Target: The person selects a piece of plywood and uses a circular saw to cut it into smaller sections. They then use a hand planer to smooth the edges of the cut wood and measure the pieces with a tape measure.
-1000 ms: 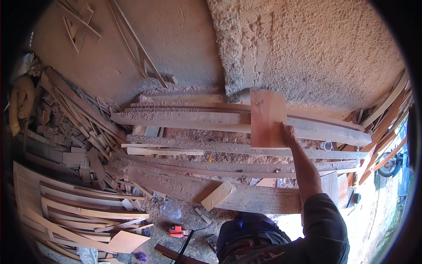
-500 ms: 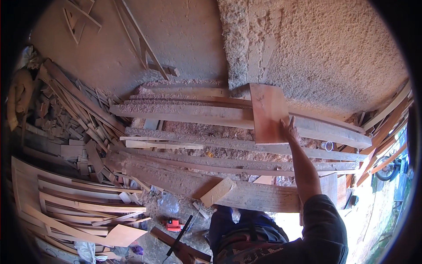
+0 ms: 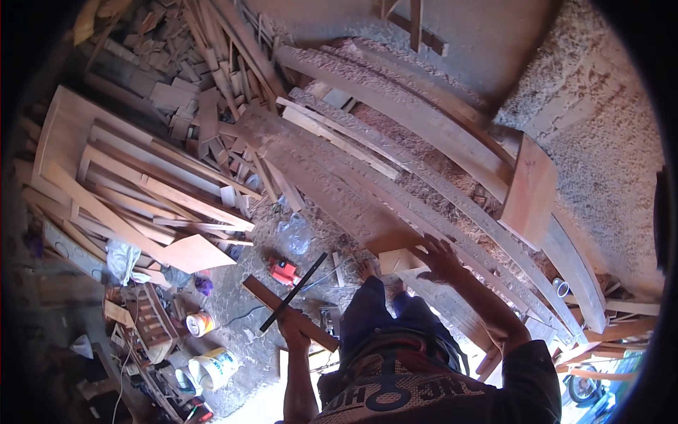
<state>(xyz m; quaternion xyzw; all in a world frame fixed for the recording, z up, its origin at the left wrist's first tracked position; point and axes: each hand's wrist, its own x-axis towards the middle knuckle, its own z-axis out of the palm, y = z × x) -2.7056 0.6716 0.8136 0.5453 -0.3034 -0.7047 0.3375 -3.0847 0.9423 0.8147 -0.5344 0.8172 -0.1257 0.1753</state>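
My left hand (image 3: 294, 331) is closed around a brown wooden strip (image 3: 314, 331). A thin straight black bar (image 3: 311, 274) crosses over the strip at that hand; how the two are joined, I cannot tell. My right hand (image 3: 443, 261) is open with fingers spread, above the near wooden beam. Close to its fingertips lies a short pale wood block (image 3: 397, 261) on that beam; whether they touch it is unclear. Farther right, a flat reddish-brown wooden panel (image 3: 531, 194) rests against the long beams (image 3: 424, 116), with no hand on it.
Dusty beams lie over wood shavings. Stacked pale frames (image 3: 134, 219) and a heap of offcuts (image 3: 180, 95) occupy the left. On the floor are a red tool (image 3: 284, 272), clear plastic (image 3: 295, 233) and white buckets (image 3: 215, 369). A clear cup (image 3: 561, 287) lies at right.
My right hand has left the wooden panel and come nearer, beside the short block. The view has turned toward the left, bringing the left hand with strip and bar more fully into sight.
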